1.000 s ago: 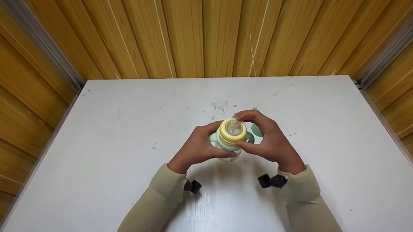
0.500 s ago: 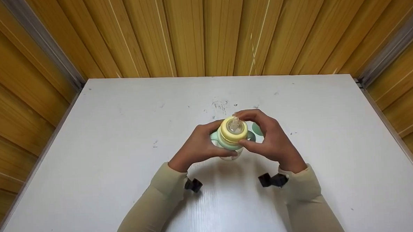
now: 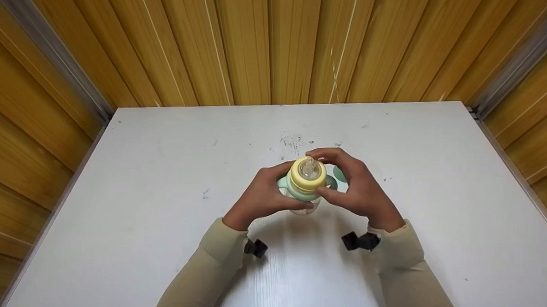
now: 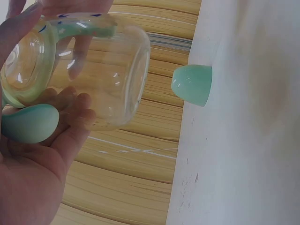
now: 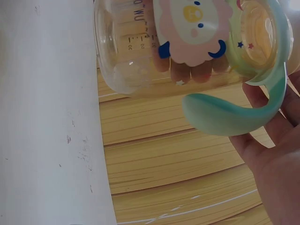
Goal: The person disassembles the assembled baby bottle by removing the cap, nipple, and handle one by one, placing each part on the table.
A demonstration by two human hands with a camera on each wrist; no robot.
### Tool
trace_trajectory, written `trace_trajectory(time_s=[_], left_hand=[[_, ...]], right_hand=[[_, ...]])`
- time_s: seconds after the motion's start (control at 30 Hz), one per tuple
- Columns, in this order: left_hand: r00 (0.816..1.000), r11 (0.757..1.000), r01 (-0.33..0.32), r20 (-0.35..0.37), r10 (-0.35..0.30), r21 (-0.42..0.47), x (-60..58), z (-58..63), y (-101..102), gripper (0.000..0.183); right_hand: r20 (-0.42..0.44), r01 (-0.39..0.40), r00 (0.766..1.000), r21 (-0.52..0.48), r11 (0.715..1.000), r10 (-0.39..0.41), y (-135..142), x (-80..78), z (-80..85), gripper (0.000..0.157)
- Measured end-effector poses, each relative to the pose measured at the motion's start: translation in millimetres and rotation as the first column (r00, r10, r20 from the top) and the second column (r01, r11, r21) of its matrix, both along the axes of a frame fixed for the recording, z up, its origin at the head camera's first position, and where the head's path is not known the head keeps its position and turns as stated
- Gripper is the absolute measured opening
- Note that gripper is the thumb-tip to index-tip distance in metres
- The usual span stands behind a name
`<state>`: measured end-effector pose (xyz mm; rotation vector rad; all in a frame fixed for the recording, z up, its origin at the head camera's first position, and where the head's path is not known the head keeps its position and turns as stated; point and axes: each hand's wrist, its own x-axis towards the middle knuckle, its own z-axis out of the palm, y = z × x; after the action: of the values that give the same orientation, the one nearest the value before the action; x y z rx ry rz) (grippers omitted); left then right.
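Note:
A clear baby bottle [image 4: 105,65] is held above the table by both hands. My left hand [image 3: 263,193] grips its body, the fingers showing through the clear wall in the left wrist view. At the top, my right hand [image 3: 355,184] pinches the yellow collar [image 3: 305,183] between thumb and fingers. A transparent teat [image 3: 309,167] points up from the collar's centre. Mint-green handles stick out on both sides, one handle [image 5: 225,117] curving beneath the right fingers. Printed on the body is a pink-maned animal face [image 5: 192,28].
A mint-green dome-shaped cap [image 4: 193,84] stands on the white table [image 3: 141,187], partly hidden behind the right hand in the head view. Wood-patterned panels [image 3: 250,43] enclose the table's back and sides. Black wrist mounts [image 3: 361,240] hang beneath both forearms.
The whole head view shifts slightly. The hands and bottle keep nearly the same place, and the right thumb sits slightly further along the collar.

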<state>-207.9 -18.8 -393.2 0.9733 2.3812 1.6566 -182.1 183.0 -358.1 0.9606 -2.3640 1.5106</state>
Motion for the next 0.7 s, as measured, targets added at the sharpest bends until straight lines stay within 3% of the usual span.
trace_trajectory(time_s=[0.27, 0.37, 0.53, 0.7], left_hand=[[1.0, 1.0, -0.014, -0.008, 0.014, 0.0, 1.2, -1.6, 0.4, 0.067], [1.0, 1.0, -0.018, -0.001, 0.018, -0.005, 0.3, -5.1, 0.6, 0.068], [1.0, 1.0, -0.023, 0.009, 0.023, -0.008, -3.5, -12.5, 1.5, 0.069], [1.0, 1.0, -0.022, 0.007, 0.022, -0.009, -7.8, -17.7, 2.0, 0.07]], right_hand=[[-0.122, 0.117, 0.985, -0.012, 0.993, -0.118, -4.7, 2.6, -0.2, 0.064], [-0.128, 0.153, 0.98, -0.001, 0.988, -0.152, -4.7, -0.7, -7.3, 0.062], [-0.105, 0.15, 0.984, 0.022, 0.988, -0.147, 1.5, -11.2, -24.1, 0.057], [-0.1, 0.102, 0.99, 0.027, 0.994, -0.099, 6.1, -16.7, -28.5, 0.056]])
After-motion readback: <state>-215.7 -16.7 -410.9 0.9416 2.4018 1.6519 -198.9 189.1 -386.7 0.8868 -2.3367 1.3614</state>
